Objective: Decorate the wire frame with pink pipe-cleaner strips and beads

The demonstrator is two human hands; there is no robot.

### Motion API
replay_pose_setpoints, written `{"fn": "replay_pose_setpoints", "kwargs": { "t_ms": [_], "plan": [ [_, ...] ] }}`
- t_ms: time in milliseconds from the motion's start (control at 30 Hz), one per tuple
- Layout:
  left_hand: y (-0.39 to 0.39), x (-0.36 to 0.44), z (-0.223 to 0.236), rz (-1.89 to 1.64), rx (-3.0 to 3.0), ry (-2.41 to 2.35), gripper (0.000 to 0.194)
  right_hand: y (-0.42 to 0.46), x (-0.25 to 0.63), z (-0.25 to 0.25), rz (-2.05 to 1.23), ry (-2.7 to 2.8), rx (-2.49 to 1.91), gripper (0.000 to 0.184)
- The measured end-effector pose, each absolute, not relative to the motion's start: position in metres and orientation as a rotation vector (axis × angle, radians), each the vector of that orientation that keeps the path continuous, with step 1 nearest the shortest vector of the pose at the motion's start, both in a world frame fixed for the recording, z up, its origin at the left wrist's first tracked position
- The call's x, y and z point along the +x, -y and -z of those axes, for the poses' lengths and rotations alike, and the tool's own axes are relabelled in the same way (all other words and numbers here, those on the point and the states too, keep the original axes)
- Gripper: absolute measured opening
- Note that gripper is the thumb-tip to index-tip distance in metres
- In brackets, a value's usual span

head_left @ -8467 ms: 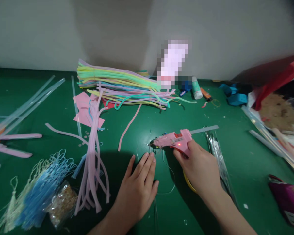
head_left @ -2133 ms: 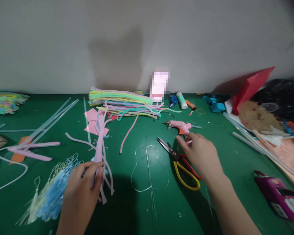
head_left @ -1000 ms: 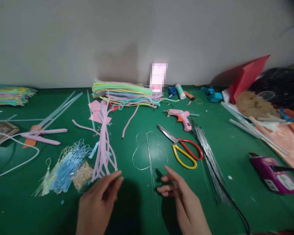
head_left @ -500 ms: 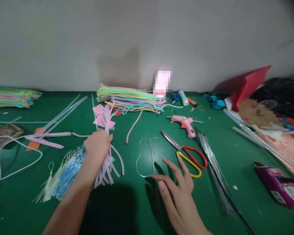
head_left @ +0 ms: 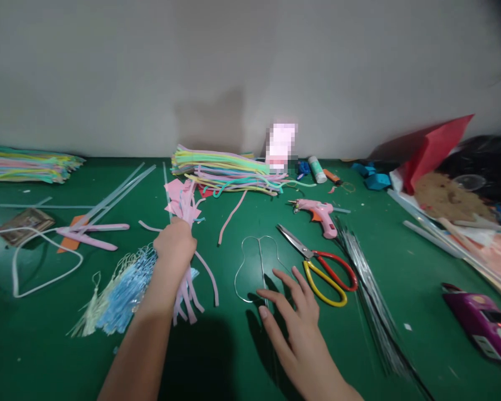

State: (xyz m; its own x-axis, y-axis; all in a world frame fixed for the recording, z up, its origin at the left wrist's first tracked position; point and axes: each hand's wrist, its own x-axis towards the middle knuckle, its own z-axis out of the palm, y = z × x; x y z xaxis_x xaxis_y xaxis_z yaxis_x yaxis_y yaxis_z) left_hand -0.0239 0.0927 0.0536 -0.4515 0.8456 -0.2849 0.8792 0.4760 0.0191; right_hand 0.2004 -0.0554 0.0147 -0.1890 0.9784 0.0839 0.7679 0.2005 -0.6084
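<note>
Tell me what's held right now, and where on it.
The left hand grips the lilac strips around their upper middle; the right hand holds nothing.

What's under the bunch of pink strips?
Pink paper shows under the upper end of the strips; something light blue peeks out lower down. The left hand covers the middle, hiding whatever lies there.

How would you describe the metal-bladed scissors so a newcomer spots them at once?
On the green table, find the pink plastic glue gun right of centre. Just below it in the picture, beside the right hand, lie the scissors, blades pointing up and left. One loop handle is red and the other yellow, unlike the silvery wire bundle to their right.
</note>
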Motion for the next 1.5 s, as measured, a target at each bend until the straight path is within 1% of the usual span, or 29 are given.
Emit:
{"fn": "replay_pose_setpoints", "kwargs": {
  "t_ms": [167,300,467,567,633,700,733,800,933,1033,1100,1200,1333,1433,1500],
  "plan": [
    [-0.095,-0.022,-0.053,0.133,1.434,-2.48,0.051,0.057,0.199,-0.015,-0.609,2.02,-1.595,0.025],
    [-0.093,-0.04,-0.061,0.062,1.47,-2.421,0.052,0.057,0.204,-0.014,-0.618,1.982,-1.586,0.026],
    [-0.078,-0.068,-0.085,-0.108,1.461,-2.348,0.033,0.057,0.204,-0.016,-0.754,1.827,-1.559,0.028],
    [-0.061,-0.075,-0.097,-0.318,1.342,-2.214,0.03,0.052,0.199,-0.025,-1.047,1.616,-1.503,0.028],
    [-0.049,-0.072,-0.102,-0.565,1.184,-1.974,0.029,0.046,0.193,-0.035,-1.384,1.396,-1.433,0.031],
    [-0.039,-0.065,-0.104,-0.721,1.123,-1.751,0.03,0.037,0.185,-0.043,-1.739,1.14,-1.316,0.037],
    [-0.035,-0.061,-0.105,-0.755,1.128,-1.661,0.03,0.032,0.18,-0.046,-1.877,1.036,-1.241,0.039],
    [-0.029,-0.052,-0.103,-0.772,1.124,-1.517,0.029,0.019,0.169,-0.05,-2.019,0.936,-1.116,0.043],
    [-0.025,-0.042,-0.095,-0.767,1.052,-1.368,0.026,-0.01,0.147,-0.046,-2.081,0.917,-1.068,0.048],
    [-0.024,-0.041,-0.086,-0.751,1.021,-1.311,0.023,-0.033,0.133,-0.042,-2.213,0.742,-0.974,0.041],
    [-0.023,-0.043,-0.082,-0.725,1.001,-1.294,0.026,-0.046,0.124,-0.041,-2.257,0.689,-0.92,0.034],
    [-0.02,-0.046,-0.078,-0.774,0.956,-1.322,0.031,-0.062,0.11,-0.041,-2.196,0.698,-0.951,0.027],
    [-0.016,-0.05,-0.075,-0.891,0.935,-1.351,0.041,-0.072,0.091,-0.041,-2.108,0.734,-1.009,0.029],
    [-0.016,-0.049,-0.074,-0.872,0.952,-1.498,0.052,-0.073,0.078,-0.04,-2.053,0.823,-1.04,0.021],
    [-0.017,-0.047,-0.072,-0.837,0.982,-1.603,0.053,-0.072,0.072,-0.038,-1.978,0.896,-1.074,0.018]
  ]
}}
